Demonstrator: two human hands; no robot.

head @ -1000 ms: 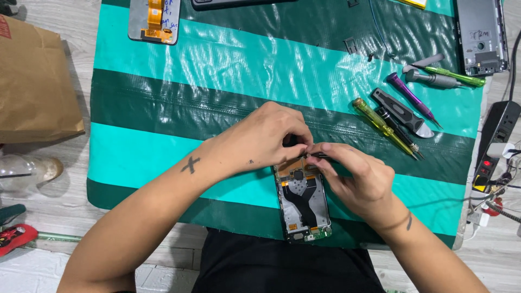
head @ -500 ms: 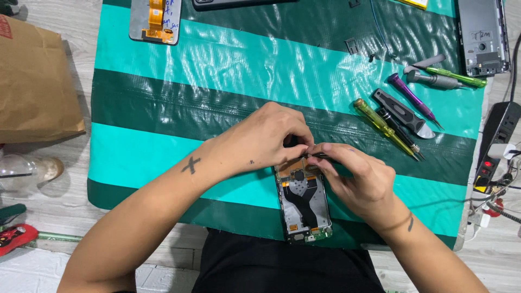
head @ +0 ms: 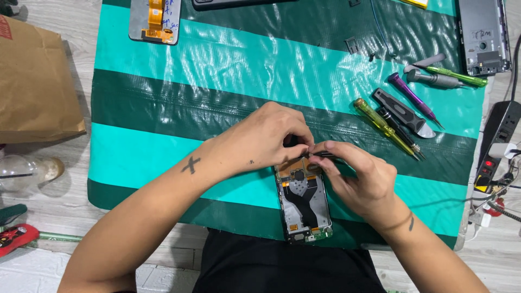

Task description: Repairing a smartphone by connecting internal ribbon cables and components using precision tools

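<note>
I am pinching the top edge of the opened phone (head: 304, 201) with my left hand (head: 268, 138) to steady it on the striped mat (head: 163, 157), while my right hand (head: 361, 182) is gripping dark tweezers (head: 325, 154) just beside that pinch, tips working the upper board.

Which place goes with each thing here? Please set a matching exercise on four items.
Things:
1. opened phone
2. brown paper bag
3. yellow-handled screwdriver
4. power strip

Places:
a. right edge, off the mat
b. left of the mat
c. under both hands, near mat edge
d. on the mat, right of the hands

Pairs: 1-c, 2-b, 3-d, 4-a
</note>
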